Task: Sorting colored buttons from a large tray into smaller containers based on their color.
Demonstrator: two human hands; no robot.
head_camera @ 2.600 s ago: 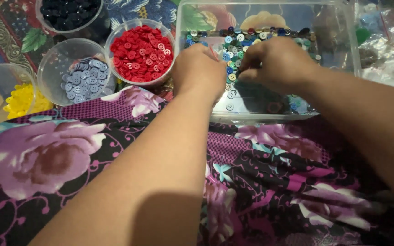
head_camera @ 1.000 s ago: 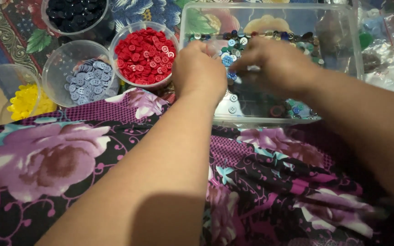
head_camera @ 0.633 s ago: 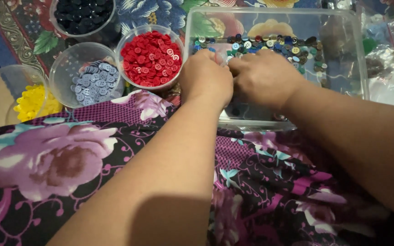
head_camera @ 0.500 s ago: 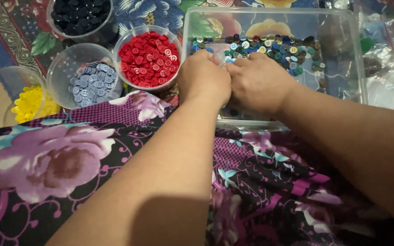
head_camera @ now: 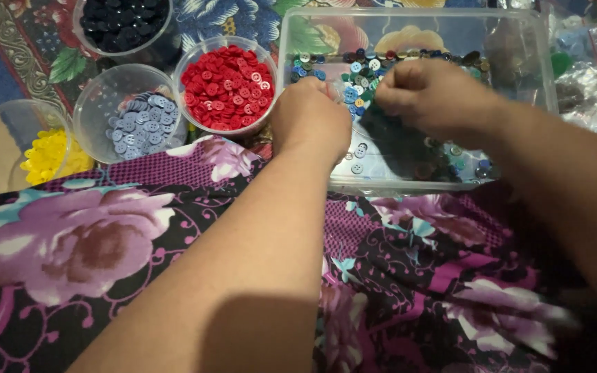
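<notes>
Fingers [head_camera: 388,93] curled, touching mixed buttons [head_camera: 354,72] beneath

I am reaching both bare forearms forward from the bottom of the view, the two converging toward the middle. My left hand [head_camera: 310,119] is curling into a loose fist, knuckles up, its fingertips tucked out of sight beneath it. My right hand [head_camera: 431,97] is hovering just beside it, a little farther out, fingers bunching together in a pinching grip with the back of the hand facing up. The two hands are staying slightly apart, not touching.
</notes>
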